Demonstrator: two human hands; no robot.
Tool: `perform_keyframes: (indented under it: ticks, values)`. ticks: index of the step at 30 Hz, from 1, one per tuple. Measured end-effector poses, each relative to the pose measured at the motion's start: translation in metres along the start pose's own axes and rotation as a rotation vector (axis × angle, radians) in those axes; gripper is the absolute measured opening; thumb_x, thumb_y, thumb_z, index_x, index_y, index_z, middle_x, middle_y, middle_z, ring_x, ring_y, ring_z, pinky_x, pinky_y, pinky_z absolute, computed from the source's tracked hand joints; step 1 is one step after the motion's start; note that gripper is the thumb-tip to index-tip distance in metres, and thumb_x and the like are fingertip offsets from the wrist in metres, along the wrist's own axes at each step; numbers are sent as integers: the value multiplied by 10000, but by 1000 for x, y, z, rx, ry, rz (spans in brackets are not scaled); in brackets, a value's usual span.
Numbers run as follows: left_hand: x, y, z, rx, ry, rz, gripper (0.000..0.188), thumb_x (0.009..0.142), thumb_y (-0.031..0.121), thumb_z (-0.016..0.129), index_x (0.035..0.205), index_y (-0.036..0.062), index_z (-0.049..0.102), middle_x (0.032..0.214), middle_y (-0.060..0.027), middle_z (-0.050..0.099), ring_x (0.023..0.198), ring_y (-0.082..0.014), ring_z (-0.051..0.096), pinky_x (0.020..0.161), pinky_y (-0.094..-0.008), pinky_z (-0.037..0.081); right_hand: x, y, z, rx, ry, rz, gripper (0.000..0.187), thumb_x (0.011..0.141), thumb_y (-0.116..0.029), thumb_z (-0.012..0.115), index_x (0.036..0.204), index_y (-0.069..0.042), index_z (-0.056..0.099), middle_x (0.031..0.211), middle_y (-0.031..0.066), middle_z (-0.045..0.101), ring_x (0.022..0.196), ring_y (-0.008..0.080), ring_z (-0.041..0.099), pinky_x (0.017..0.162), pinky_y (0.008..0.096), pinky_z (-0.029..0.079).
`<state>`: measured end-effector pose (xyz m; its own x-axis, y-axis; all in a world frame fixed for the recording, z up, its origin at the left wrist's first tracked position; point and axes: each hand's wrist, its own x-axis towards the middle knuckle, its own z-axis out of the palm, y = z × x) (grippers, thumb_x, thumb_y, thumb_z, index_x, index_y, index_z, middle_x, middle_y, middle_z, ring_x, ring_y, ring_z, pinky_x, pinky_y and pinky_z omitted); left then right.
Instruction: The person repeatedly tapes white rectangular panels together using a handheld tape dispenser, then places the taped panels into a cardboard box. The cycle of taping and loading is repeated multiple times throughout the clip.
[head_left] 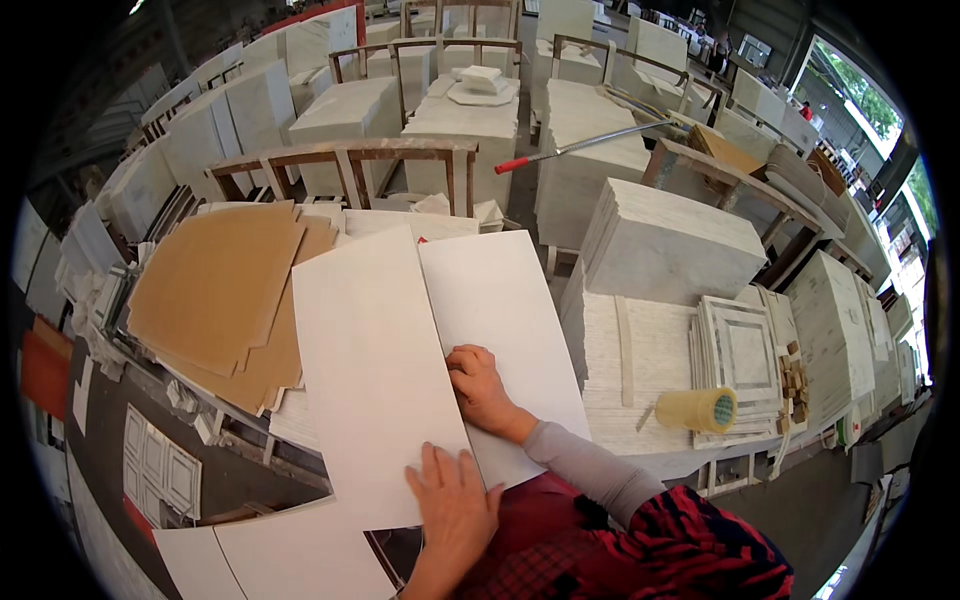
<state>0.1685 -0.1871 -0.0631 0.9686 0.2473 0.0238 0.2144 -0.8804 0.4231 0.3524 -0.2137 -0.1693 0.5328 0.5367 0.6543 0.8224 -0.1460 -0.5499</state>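
Two large white sheets lie in front of me, and a narrow seam runs between them. My left hand (pixel 455 502) rests on the near end of the left white sheet (pixel 370 350), fingers spread and flat. Further along, my right hand (pixel 488 392) is closed, its fingers curled at that sheet's edge over the seam. Whatever its fingers hold is hidden. Under my right wrist lies the right white sheet (pixel 515 320). Another white panel (pixel 300 555), crossed by a thin dark line, sits at the lower left.
Brown cardboard sheets (pixel 215 285) are stacked to the left. On the right stand stone slabs (pixel 675 245), framed stone panels (pixel 740 350) and a roll of yellowish tape (pixel 700 410). A long red-handled metal bar (pixel 590 142) lies across slabs ahead, near wooden racks (pixel 350 155).
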Motion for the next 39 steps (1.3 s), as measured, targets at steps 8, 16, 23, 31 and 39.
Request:
perform_keyframes:
  ticks: [8,16,23,31,39]
  values:
    - [1,-22,62,348,-10,134,703,681,501,732,1168,45,510,1210,-392,401,1243,-589,285,914,-781,204,17,33,-53,291,165,217,348,705,74,602,1030,-44,640,1023,103,594,977,275,551,853,363,454]
    - [-20,-47,80,347,66,508,635,716,477,697,1239,170,510,1279,-242,430,1140,-621,344,818,-826,248,-14,140,-114,456,-72,1039,593,850,-306,671,1303,6,447,1238,150,544,1099,238,530,933,361,431]
    - [15,-74,3,413,17,608,408,822,243,574,1224,185,539,1266,-221,447,1098,-567,411,884,-709,372,26,104,-105,575,-87,948,599,846,-276,696,1322,-2,457,1138,128,608,975,175,591,823,292,487]
    - [27,-109,-80,99,10,599,499,763,288,689,1211,123,543,1302,-196,451,1192,-457,419,1001,-536,379,95,52,-105,268,-153,852,696,804,-246,696,1384,-11,391,1010,131,605,839,164,601,725,283,491]
    - [-66,-262,-39,-213,643,-447,252,910,122,469,1060,1,632,1119,-231,594,1056,-371,564,891,-513,438,61,90,-91,437,-75,824,574,865,-195,662,1355,-4,431,1010,101,619,840,123,596,715,246,488]
